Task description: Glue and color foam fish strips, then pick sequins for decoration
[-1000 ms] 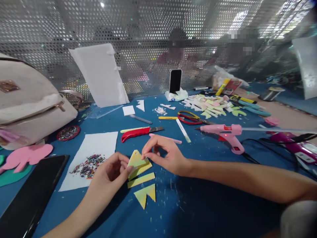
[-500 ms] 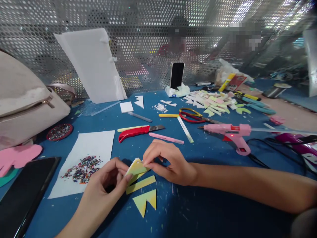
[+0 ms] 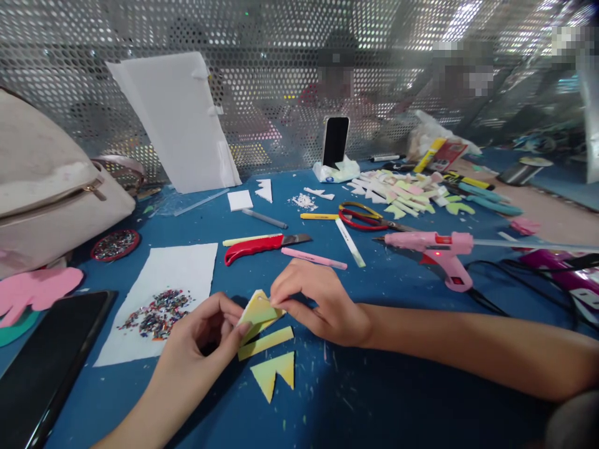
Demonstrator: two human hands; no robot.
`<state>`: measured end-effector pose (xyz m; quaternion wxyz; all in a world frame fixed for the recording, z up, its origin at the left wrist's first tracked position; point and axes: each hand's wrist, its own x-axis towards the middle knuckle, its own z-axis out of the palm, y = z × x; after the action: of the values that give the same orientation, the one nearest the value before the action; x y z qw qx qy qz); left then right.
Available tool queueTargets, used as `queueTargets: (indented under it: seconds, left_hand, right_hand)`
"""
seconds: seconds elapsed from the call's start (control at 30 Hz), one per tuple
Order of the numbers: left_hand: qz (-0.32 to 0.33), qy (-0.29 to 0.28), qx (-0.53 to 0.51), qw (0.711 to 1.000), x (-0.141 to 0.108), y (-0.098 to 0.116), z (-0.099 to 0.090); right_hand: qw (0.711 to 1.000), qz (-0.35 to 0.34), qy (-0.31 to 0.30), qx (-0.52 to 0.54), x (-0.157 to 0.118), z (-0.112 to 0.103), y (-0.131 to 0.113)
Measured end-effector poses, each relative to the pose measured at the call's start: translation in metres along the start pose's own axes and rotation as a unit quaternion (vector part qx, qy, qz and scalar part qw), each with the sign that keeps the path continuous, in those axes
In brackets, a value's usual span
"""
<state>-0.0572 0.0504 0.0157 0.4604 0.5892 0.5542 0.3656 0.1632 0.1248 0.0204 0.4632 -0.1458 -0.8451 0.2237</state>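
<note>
A small yellow-green folded piece (image 3: 259,312) is pinched between the thumb and fingers of my left hand (image 3: 213,337). At its upper right edge, my right hand (image 3: 318,302) has thumb and forefinger pressed together; anything tiny between those fingertips is too small to make out. Just below the held piece lie a yellow-green strip (image 3: 266,343) and a notched yellow-green piece (image 3: 275,374), both flat on the blue table (image 3: 374,393).
Beyond my hands lie a red-handled knife (image 3: 255,247), a pink pen (image 3: 313,257) and scissors (image 3: 360,216). At right is a pink glue gun (image 3: 433,244) with its cable. At left are paper (image 3: 187,268) bearing glittery bits, a black phone (image 3: 51,368) and a bag (image 3: 47,181).
The held piece has tilted slightly, showing more of its face. My right fingertips remain at its edge. The whole view has shifted a little.
</note>
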Motion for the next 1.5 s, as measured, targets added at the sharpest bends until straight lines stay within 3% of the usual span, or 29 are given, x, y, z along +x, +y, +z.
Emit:
queueTargets:
  seconds: [0.4,0.77,1.07,1.23,1.3,1.37,1.43,1.5]
  left_hand:
    - [-0.012,-0.003,0.003,1.0,-0.001,0.001,0.0]
    - [0.006,0.004,-0.009,1.0,-0.001,-0.003,0.004]
    - [0.017,0.022,-0.003,1.0,-0.003,0.001,0.002]
    - [0.019,0.036,0.008,0.999,-0.002,0.008,0.0]
    - [0.045,0.045,0.028,0.998,-0.002,0.01,-0.001]
    - [0.102,0.054,0.072,0.991,-0.004,0.012,-0.002]
    - [0.181,0.056,0.134,0.973,-0.006,0.013,-0.004]
    - [0.266,0.048,0.19,0.944,-0.008,0.013,-0.005]
  right_hand:
    - [0.999,-0.004,-0.031,-0.035,0.002,0.001,0.0]
    - [0.999,0.002,-0.024,-0.025,0.001,0.001,-0.001]
    - [0.998,-0.003,-0.058,-0.002,-0.001,0.002,0.001]
    - [0.998,-0.043,-0.029,0.043,-0.001,0.001,-0.003]
    - [0.996,-0.032,0.007,0.077,0.0,0.002,-0.006]
    - [0.993,0.039,0.05,0.102,0.0,0.002,-0.008]
    - [0.981,0.13,0.077,0.124,0.001,0.003,-0.01]
    - [0.969,0.176,0.072,0.158,0.0,0.003,-0.012]
